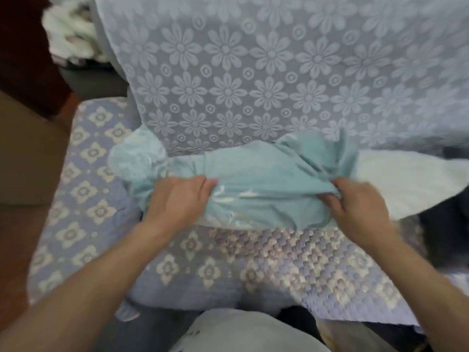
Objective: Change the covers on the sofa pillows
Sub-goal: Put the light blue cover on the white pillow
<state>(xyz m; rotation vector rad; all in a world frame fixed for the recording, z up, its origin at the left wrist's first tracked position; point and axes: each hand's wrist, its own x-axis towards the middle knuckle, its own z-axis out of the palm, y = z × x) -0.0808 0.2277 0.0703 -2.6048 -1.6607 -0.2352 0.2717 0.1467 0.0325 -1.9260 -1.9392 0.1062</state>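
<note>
On the sofa seat, hands: the left hand and right hand both grip a teal pillow cover, fingers curled into bunched cloth at its near edge.
Left hand: thumb and fingers pinch a fold at the cover's left end.
Right hand: fingers tucked under a fold at the right end.
Cover: crumpled, long axis running left to right across the seat, lying against the foot of the backrest.
Surface: seat throw, lilac with pale flower shapes; a knitted patch lies just in front of the cover.
Backrest: grey-blue lace drape with daisy pattern.
Right side: a white pillow touches the cover's right end.
Left edge: brown armrest beside the seat, white bundle beyond it.
Open room: bare seat left of the cover.
</note>
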